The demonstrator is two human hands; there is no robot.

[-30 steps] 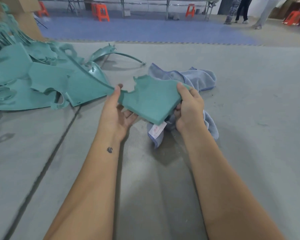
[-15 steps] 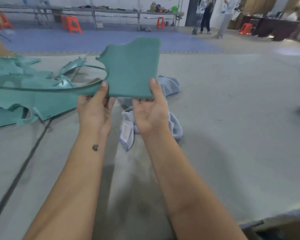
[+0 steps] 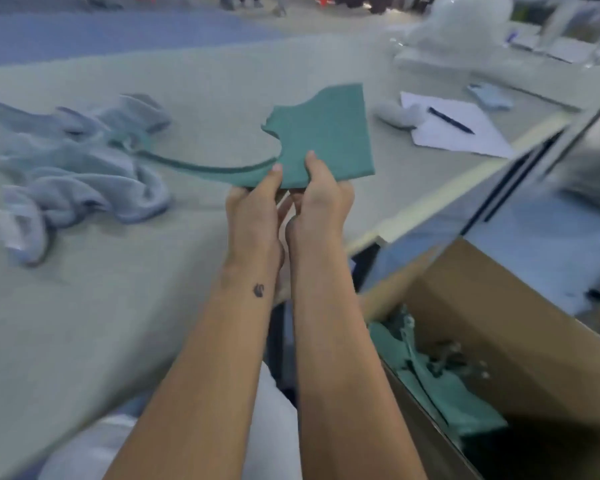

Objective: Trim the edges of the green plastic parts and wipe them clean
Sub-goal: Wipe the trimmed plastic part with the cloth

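Observation:
A green plastic part (image 3: 326,133), a flat panel with a long curved strip trailing to the left, is held up above the grey table (image 3: 118,306). My left hand (image 3: 253,209) grips its lower edge, thumb on the face near the strip's root. Beside it, my right hand (image 3: 321,199) grips the same lower edge, thumb on the panel's face. A crumpled blue cloth (image 3: 80,168) lies on the table to the left, under the strip's far end.
An open cardboard box (image 3: 520,327) with green plastic pieces (image 3: 440,386) stands at the lower right beside the table edge. White paper (image 3: 454,126) with a pen (image 3: 451,120) lies at the right. Blurred pale objects (image 3: 458,32) sit at the back right.
The view has swung to the right; the pile of green parts has left the frame and the box has appeared. Both hands have carried the part rightward, closer together on its lower edge.

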